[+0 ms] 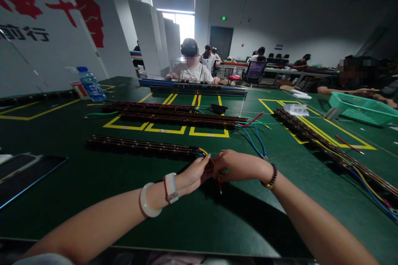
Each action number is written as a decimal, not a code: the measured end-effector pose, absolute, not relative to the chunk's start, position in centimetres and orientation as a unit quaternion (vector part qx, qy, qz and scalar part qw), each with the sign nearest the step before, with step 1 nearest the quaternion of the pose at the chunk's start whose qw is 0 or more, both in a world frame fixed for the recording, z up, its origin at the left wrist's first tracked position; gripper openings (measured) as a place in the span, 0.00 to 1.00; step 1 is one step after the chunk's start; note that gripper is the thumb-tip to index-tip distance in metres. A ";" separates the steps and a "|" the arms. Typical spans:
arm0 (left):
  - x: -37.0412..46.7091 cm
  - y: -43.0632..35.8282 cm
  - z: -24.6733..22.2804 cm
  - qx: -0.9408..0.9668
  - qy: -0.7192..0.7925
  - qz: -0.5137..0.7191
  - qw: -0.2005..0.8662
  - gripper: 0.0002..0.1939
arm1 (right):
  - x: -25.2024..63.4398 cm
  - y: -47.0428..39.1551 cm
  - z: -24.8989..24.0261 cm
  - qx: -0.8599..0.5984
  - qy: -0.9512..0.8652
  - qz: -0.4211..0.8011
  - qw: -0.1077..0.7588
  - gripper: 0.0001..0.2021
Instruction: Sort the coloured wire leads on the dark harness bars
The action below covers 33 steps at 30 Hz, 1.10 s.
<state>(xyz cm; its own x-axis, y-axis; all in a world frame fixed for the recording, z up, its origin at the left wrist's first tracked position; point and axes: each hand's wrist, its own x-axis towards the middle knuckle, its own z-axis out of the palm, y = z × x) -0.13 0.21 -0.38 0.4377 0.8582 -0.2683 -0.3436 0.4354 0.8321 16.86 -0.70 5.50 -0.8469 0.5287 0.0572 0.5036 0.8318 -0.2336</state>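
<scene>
A long dark strip with copper-coloured bars [143, 145] lies on the green table in front of me. Yellow and blue wires [202, 151] come out of its right end. My left hand [197, 172] is closed around these wires, thumb on top, just beyond the strip's end. Close against it, my right hand [239, 165] has its fingers curled and pinched on the same wires; its fingertips are partly hidden. Below the right hand hangs a red wire end [220, 186] with a metal terminal.
Behind lie more strips [174, 114] with loose blue wires [253, 143]. Another strip [329, 151] runs along the right, near a green basket [363, 107]. A water bottle [91, 85] stands at the back left, a dark flat panel [27, 178] nearer. A person [194, 68] sits opposite.
</scene>
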 end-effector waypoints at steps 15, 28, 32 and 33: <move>-0.2 0.0 0.2 0.379 0.371 0.383 0.757 0.11 | 20.2 3.3 5.8 -0.400 -0.807 0.281 0.332 0.18; -0.3 -0.5 1.0 0.367 0.361 0.364 0.776 0.12 | 20.2 6.8 -0.2 -0.580 -0.774 0.083 0.241 0.10; -0.2 -0.5 1.1 0.364 0.360 0.369 0.776 0.12 | 19.6 6.3 0.1 -0.565 -0.799 0.005 0.205 0.08; -0.1 -0.5 1.1 0.363 0.362 0.371 0.775 0.12 | 19.6 6.3 0.2 -0.555 -0.808 0.000 0.201 0.08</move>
